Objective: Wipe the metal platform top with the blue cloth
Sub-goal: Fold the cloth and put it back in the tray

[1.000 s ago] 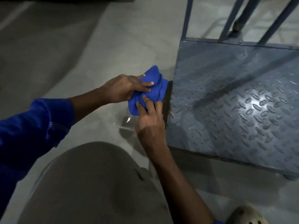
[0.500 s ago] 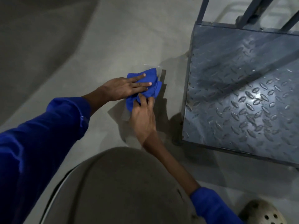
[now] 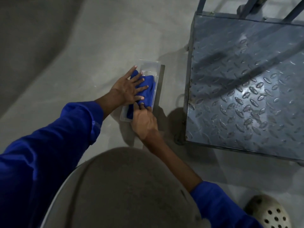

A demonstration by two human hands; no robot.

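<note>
The blue cloth (image 3: 148, 89) lies folded inside a clear plastic tray (image 3: 148, 65) on the concrete floor, left of the metal platform (image 3: 246, 83). My left hand (image 3: 127, 87) lies flat on the cloth with its fingers spread. My right hand (image 3: 143, 120) presses its fingertips on the cloth's near end. The platform top is grey diamond-pattern steel with a bright glare spot, and neither hand touches it.
Blue railing bars (image 3: 250, 5) rise at the platform's far edge. My knee in grey trousers (image 3: 128, 186) fills the lower middle. A perforated white shoe (image 3: 266, 213) sits at the bottom right. Bare concrete floor (image 3: 82, 38) spreads to the left.
The cloth went from being held up between both hands beside the platform down into the clear tray. Both hands now press it flat there.
</note>
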